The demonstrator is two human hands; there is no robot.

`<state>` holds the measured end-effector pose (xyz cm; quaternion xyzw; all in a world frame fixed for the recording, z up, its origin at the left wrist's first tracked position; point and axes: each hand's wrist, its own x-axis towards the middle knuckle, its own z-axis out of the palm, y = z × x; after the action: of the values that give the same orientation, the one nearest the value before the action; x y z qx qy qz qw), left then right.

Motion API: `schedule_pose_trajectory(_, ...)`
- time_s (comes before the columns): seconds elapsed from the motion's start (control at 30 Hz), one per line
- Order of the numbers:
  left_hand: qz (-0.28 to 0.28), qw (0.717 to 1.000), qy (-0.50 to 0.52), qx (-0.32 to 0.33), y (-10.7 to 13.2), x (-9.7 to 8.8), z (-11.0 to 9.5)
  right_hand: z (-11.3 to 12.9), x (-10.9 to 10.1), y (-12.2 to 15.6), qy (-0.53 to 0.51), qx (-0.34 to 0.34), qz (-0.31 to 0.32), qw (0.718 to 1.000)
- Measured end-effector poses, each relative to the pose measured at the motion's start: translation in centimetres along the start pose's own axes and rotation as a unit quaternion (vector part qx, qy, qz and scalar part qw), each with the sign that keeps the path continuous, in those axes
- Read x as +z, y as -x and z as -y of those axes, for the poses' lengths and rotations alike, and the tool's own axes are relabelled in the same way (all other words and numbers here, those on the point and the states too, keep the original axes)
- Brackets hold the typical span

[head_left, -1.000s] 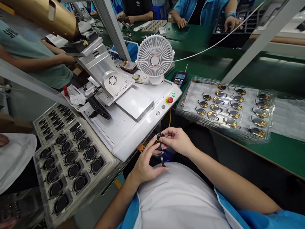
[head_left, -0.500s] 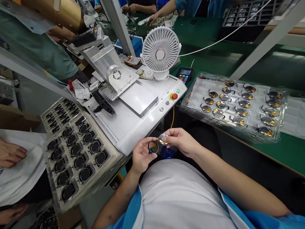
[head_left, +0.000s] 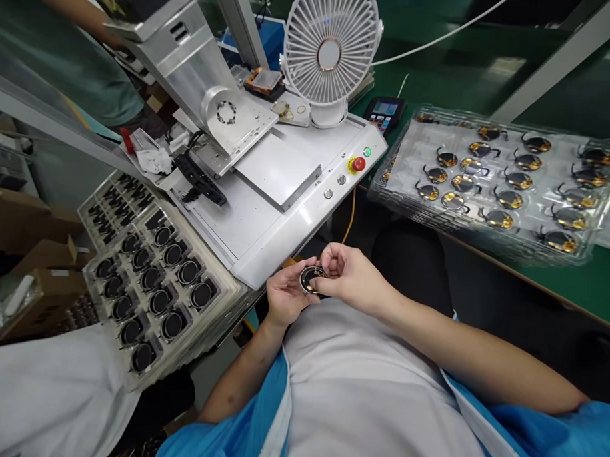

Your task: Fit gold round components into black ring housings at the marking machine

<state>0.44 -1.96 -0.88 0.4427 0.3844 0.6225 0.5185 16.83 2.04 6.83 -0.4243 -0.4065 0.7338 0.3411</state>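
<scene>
My left hand is closed around the rim of a round black watch case, held in front of my body. My right hand meets it from the right, with its thumb on the face and its fingers curled at the edge. A round screen module with small gold-coloured marks shows within the ring, under the right thumb and partly covered by it. How deep the module sits in the case I cannot tell.
On the left, stacked clear trays hold several black round cases. Stacked trays of round screens with ribbon cables stand at right. Ahead is a white machine with a metal fixture, red stop button and fan. A person's white-shirted body is at lower left.
My right hand has brought the shiny round module from beside the case onto it; the hands now meet. My view has tipped down, and the neighbouring person's hand at left has left view.
</scene>
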Motion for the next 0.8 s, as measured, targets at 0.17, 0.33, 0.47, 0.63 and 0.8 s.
schedule_pose_trajectory(0.17,-0.009,1.000,-0.009,0.004,0.0,0.1,0.0,0.4,0.3,0.1,0.026,0.001,-0.012,1.000)
schedule_pose_trajectory(0.33,-0.003,0.999,-0.022,0.027,0.0,0.1,0.0,0.7,0.5,0.1,0.028,0.010,-0.022,0.999)
schedule_pose_trajectory(0.47,0.001,0.999,-0.019,0.027,0.2,0.0,0.1,0.6,0.6,0.1,0.021,0.010,-0.027,0.999)
schedule_pose_trajectory(0.63,-0.029,0.999,-0.027,0.014,0.4,-0.2,0.6,0.3,0.6,-0.2,0.001,0.020,-0.018,1.000)
schedule_pose_trajectory(0.8,-0.049,0.999,-0.018,0.007,0.5,-0.1,0.8,-0.4,0.2,-0.7,-0.060,0.067,0.006,0.996)
